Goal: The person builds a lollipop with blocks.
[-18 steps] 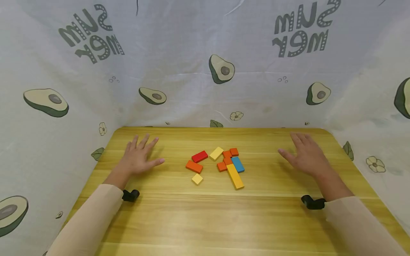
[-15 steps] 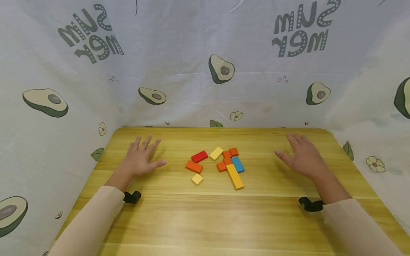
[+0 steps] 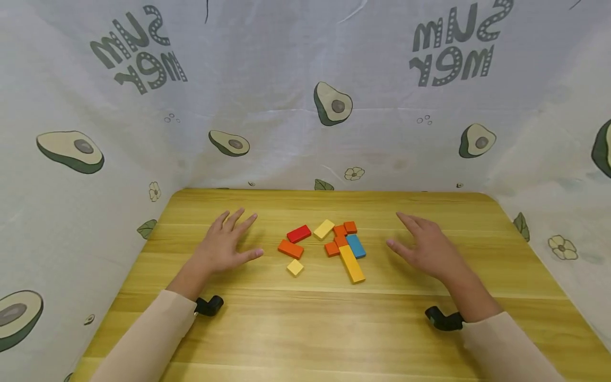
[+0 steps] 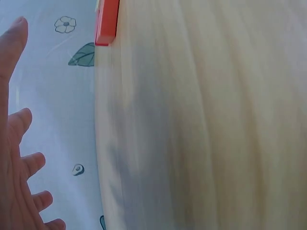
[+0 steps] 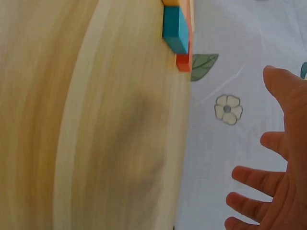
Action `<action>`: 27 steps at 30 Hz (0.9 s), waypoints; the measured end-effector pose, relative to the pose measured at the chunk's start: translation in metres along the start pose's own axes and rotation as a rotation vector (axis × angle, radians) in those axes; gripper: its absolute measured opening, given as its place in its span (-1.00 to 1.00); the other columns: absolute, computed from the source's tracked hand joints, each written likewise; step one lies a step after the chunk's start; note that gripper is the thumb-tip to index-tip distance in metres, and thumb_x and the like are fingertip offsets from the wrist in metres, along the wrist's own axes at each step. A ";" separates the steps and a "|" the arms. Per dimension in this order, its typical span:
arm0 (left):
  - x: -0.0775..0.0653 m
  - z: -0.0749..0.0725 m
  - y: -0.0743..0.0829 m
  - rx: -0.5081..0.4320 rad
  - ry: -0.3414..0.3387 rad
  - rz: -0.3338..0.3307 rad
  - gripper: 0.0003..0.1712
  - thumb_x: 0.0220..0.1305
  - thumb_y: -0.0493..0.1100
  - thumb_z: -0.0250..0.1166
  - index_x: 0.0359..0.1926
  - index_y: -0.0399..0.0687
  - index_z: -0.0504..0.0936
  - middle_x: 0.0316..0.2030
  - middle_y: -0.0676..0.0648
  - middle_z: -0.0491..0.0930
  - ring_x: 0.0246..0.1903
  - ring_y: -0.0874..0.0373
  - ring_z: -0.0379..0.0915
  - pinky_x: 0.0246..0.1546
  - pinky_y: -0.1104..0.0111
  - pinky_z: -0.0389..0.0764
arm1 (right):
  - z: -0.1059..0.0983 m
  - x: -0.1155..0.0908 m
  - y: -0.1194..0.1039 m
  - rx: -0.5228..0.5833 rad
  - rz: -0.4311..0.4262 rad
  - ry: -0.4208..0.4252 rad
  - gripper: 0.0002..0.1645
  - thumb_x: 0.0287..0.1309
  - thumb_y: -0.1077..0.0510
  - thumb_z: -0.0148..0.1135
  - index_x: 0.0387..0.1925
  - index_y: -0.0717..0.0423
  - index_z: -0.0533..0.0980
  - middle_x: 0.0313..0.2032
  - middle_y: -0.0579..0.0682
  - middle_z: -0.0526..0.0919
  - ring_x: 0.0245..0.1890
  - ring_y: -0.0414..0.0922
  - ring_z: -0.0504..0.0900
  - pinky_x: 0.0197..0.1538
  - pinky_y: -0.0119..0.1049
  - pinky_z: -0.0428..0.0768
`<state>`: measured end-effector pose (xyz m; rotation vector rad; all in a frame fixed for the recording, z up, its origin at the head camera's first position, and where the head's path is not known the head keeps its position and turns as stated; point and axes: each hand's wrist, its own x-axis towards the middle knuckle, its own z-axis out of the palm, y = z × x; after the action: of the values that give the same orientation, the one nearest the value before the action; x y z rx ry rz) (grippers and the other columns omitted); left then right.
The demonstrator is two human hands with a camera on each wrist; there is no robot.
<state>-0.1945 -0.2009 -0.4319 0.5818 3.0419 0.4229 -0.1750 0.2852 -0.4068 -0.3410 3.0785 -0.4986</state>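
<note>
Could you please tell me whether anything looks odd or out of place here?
One oddity: the lettering on the cloth behind the table reads backwards, as if the cloth hangs reversed. The blocks lie at mixed angles, with no visible damage.

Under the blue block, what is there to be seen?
Beside the blue block, the wood-grained table shows, and the block appears to rest on it. Whatever is directly beneath is covered.
</note>
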 end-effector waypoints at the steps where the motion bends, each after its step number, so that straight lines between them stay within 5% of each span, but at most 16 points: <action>1: -0.001 0.001 0.003 0.002 0.005 0.008 0.07 0.23 0.56 0.16 0.63 0.31 0.06 0.63 -0.18 -0.07 0.57 -0.40 -0.18 0.46 -0.34 0.00 | 0.002 -0.001 -0.003 0.007 -0.006 0.001 0.02 0.36 -0.31 0.20 0.60 0.09 0.08 0.44 0.42 0.25 0.41 0.47 0.19 0.34 0.47 0.22; 8: -0.005 0.011 0.021 -0.033 0.001 0.074 0.04 0.19 0.58 0.19 0.59 0.32 0.19 0.57 -0.17 0.11 0.48 -0.35 0.06 0.37 -0.31 0.23 | 0.019 -0.006 -0.019 0.038 -0.041 -0.019 -0.12 0.35 -0.17 0.28 0.54 0.06 0.23 0.30 0.39 0.44 0.27 0.39 0.42 0.23 0.38 0.43; 13: -0.007 0.017 0.033 -0.079 -0.007 0.125 -0.05 0.19 0.53 0.25 0.52 0.34 0.33 0.39 -0.11 0.39 0.32 -0.20 0.26 0.25 -0.16 0.42 | 0.028 -0.004 -0.030 0.107 -0.084 -0.092 -0.18 0.31 -0.11 0.35 0.48 0.06 0.34 0.06 0.23 0.61 0.01 0.16 0.61 0.07 0.16 0.61; 19: -0.007 0.023 0.044 -0.072 -0.031 0.173 -0.18 0.23 0.43 0.31 0.46 0.34 0.43 0.13 -0.01 0.56 0.06 0.03 0.35 0.10 0.09 0.48 | 0.038 0.003 -0.036 0.220 -0.137 -0.222 -0.15 0.26 -0.13 0.39 0.48 0.07 0.35 -0.17 -0.03 0.61 -0.25 -0.15 0.51 -0.16 -0.21 0.56; 27: -0.004 0.035 0.056 -0.113 -0.029 0.263 -0.38 0.29 0.29 0.34 0.30 0.20 0.62 -0.04 0.00 0.65 -0.10 0.11 0.41 0.00 0.16 0.51 | 0.039 0.006 -0.040 0.336 -0.115 -0.381 -0.11 0.21 -0.18 0.43 0.49 -0.04 0.34 -0.33 -0.10 0.52 -0.36 -0.15 0.44 -0.30 -0.32 0.44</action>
<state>-0.1685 -0.1436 -0.4508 0.9757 2.8977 0.5825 -0.1709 0.2347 -0.4308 -0.5333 2.5637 -0.8300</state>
